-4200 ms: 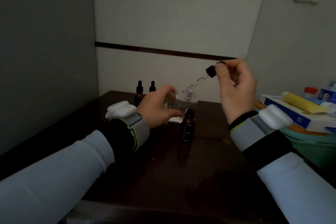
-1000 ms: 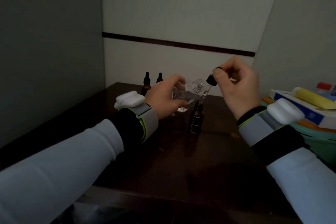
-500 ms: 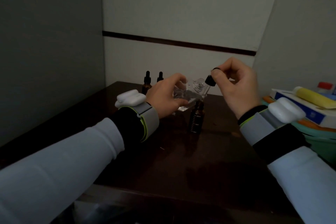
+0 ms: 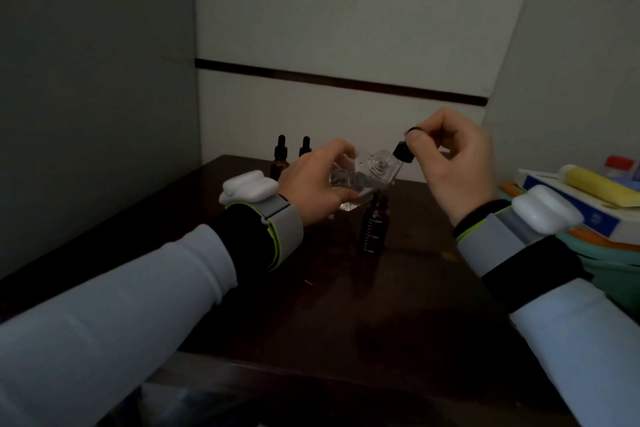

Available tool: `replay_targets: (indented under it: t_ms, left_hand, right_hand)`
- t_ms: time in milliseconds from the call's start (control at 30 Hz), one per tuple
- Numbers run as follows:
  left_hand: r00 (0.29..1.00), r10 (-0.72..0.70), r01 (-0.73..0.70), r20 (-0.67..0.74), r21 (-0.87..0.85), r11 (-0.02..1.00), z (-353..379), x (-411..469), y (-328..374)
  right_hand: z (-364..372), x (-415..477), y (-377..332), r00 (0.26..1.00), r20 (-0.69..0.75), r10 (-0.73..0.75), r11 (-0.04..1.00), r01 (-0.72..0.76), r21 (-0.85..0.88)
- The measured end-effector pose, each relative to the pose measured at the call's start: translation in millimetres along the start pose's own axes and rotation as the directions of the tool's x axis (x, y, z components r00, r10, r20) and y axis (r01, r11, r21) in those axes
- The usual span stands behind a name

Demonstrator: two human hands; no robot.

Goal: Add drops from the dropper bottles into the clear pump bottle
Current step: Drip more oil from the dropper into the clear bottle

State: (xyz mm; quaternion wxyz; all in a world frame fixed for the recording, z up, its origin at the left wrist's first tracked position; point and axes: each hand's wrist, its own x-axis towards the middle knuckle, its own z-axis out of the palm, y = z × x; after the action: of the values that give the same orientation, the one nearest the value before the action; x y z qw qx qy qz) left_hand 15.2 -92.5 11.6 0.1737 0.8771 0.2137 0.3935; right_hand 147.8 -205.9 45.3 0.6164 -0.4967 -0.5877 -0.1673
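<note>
**Q:** From the head view, what are the fingers doing?

**A:** The left hand [image 4: 311, 180] has its fingers and thumb curled round the clear plastic pump bottle [image 4: 367, 177]. It holds the bottle tilted in the air, just above and left of the open amber glass dropper bottle [image 4: 374, 229]. The right hand [image 4: 453, 163] pinches the bulb of a black-capped dropper [image 4: 402, 152] between thumb and forefinger, with the other fingers folded in. That hand is up and to the right of the open amber bottle.

**Q:** Is the dropper touching the clear bottle?

**A:** Its black collar sits right at the clear bottle's upper right edge. I cannot make out the glass tube against the clear plastic.

**Q:** And the count?

**A:** There are three dropper bottles. The open one stands upright on the dark wooden table [image 4: 346, 305]. Two capped amber dropper bottles [image 4: 280, 158] are behind it to the left, the second of them [image 4: 304, 148] partly hidden by the left hand. There is one clear bottle, one dropper and two hands. Each wrist carries a white wrist device [image 4: 247, 187]. Well to the right of the open bottle, a yellow tube [image 4: 595, 184] lies on boxes above a teal basin [image 4: 623, 263].
</note>
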Motion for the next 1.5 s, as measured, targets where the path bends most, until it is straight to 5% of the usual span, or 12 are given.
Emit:
replay_targets:
  t_ms: [200,567,1500]
  left_hand:
    - [1.0,-0.002,0.002,0.001,0.03,1.0,-0.7,-0.6,2.0]
    - [0.998,0.047,-0.046,-0.043,0.027,0.999,-2.0,-2.8,7.7]
    - [0.998,0.047,-0.045,-0.049,0.049,0.998,-0.7,-2.8,6.6]
  right_hand:
    - [-5.9,3.0,-4.4,0.967,-0.255,-0.024,0.995,0.047,0.087]
    - [8.0,-6.3,4.2,0.999,-0.011,-0.032,0.999,0.032,-0.023]
    - [6.4,-5.0,3.3,0.998,0.036,0.052,0.999,-0.053,0.007]
